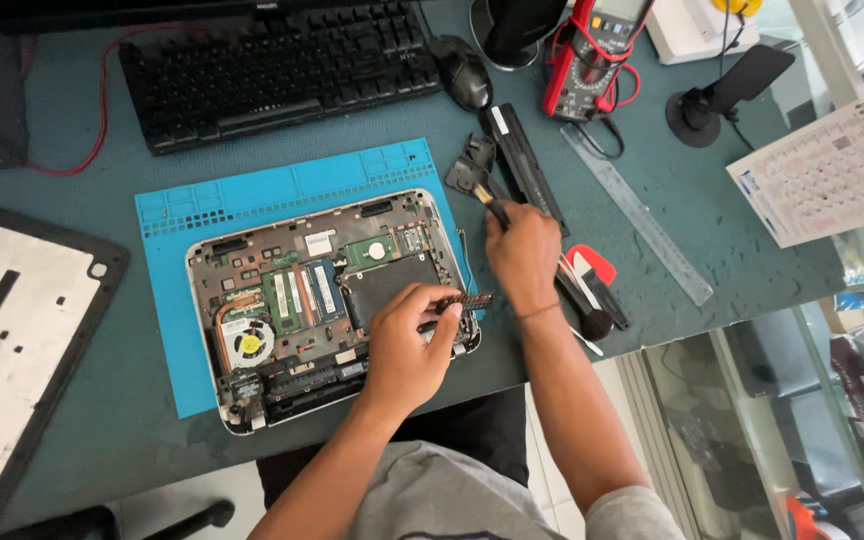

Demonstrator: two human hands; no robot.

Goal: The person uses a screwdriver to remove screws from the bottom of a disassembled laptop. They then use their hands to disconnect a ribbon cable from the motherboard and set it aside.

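An opened laptop base (322, 300) lies on a blue work mat (252, 200), showing its circuit board, fan and memory modules. My left hand (407, 345) rests over the laptop's right front corner and pinches a small dark connector strip (467, 300) between thumb and fingers. My right hand (524, 255) hovers just right of the laptop and grips a small brush (487, 197), bristles pointing up and away toward a black plastic part (472, 170).
A black keyboard (282, 70) and mouse (464, 72) lie at the back. A red multimeter (592, 55), laptop battery (527, 165), clear ruler (637, 215), several hand tools (592, 290) and a calendar (832, 175) sit right. The removed bottom cover (17, 340) lies left.
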